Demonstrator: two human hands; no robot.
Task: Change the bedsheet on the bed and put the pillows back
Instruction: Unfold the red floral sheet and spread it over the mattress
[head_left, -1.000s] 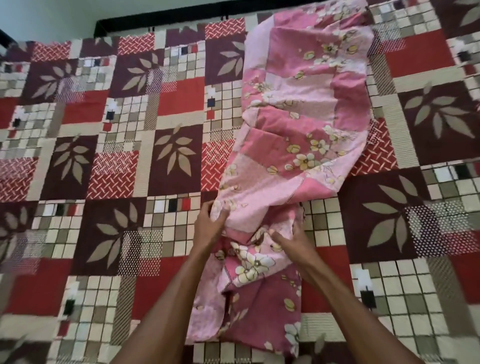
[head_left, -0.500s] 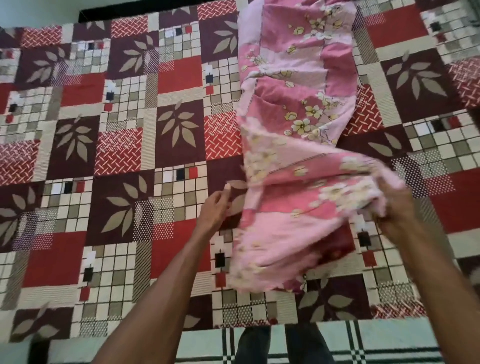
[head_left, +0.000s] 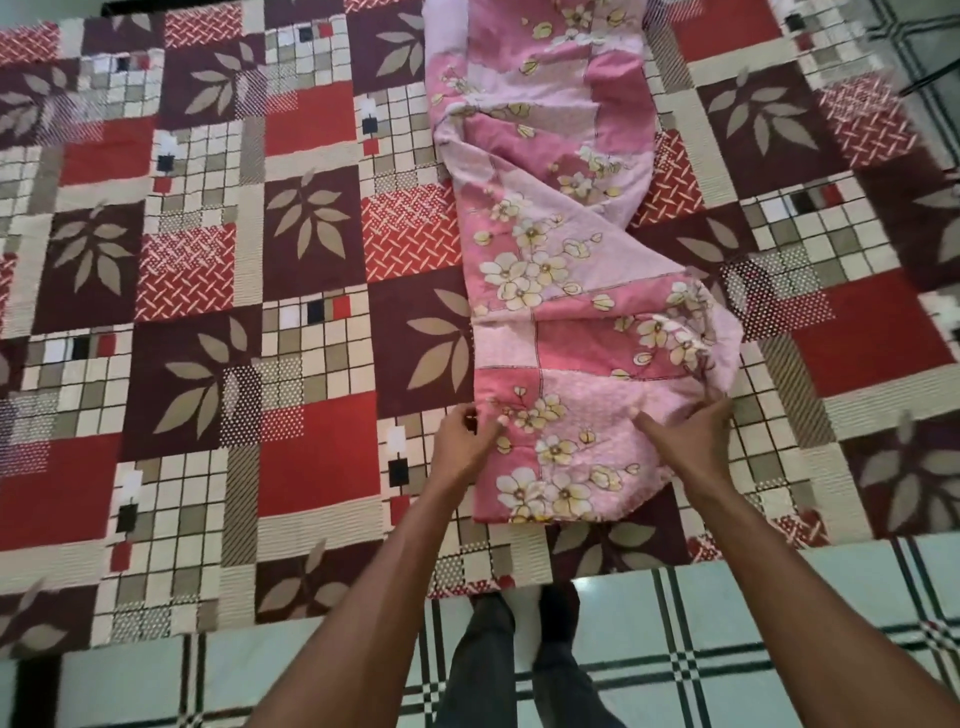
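Left hand (head_left: 464, 441) pinching the near left edge of the pink floral sheet (head_left: 550, 260) in a narrow grip; right hand (head_left: 685, 434) spread wide, fingers under a raised fold at the right edge; lying lengthwise in a long folded strip on the patchwork bedsheet (head_left: 208, 322) covering the bed; probably light, limp, crease-prone; best taken at corners and hems; tiled floor (head_left: 727, 649) below.

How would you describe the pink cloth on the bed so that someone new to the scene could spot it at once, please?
Start from the bed, covered edge to edge by a patchwork bedsheet of red, maroon and cream squares. Right of centre, a long folded pink sheet lies on it, running from the far edge to the near one. It alone is pink with cream flowers, not leaves and grids.
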